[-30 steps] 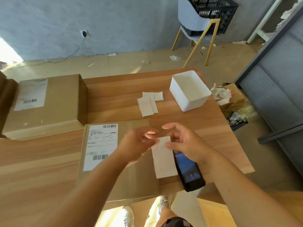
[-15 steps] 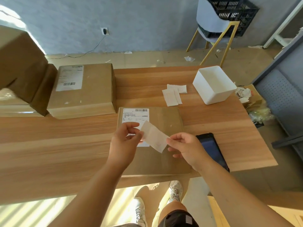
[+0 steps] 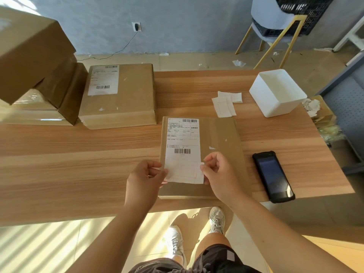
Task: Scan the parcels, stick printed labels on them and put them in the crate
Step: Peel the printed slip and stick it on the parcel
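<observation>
Holding a small white paper label (image 3: 184,173) flat, the two hands are low over a flat brown cardboard parcel (image 3: 219,134). The left hand (image 3: 144,180) pinches the left edge of the label between thumb and fingers. The right hand (image 3: 219,174) pinches the right edge the same way. The label is stretched between them, over the near end of the big white shipping sticker with black bar codes (image 3: 182,134) on the parcel. I cannot tell if the small label is touching the parcel or is just above it.

The parcel lies on a long light wooden table (image 3: 78,164), close to the near edge. Just to the right of it lies a black hand scanner with a dark screen (image 3: 273,174), flat on the table and apart from the parcel. Farther back on the right stands a white square plastic tub (image 3: 275,95). Beside the tub lie a few white paper slips (image 3: 226,102).

A thicker brown cardboard box with its own white sticker (image 3: 122,95) sits behind the parcel to the left. More brown boxes (image 3: 29,56) are piled at the far left. A black plastic crate (image 3: 301,14) rests on a pale chair with yellow legs (image 3: 271,18) on the floor behind the table, well apart from the parcel.
</observation>
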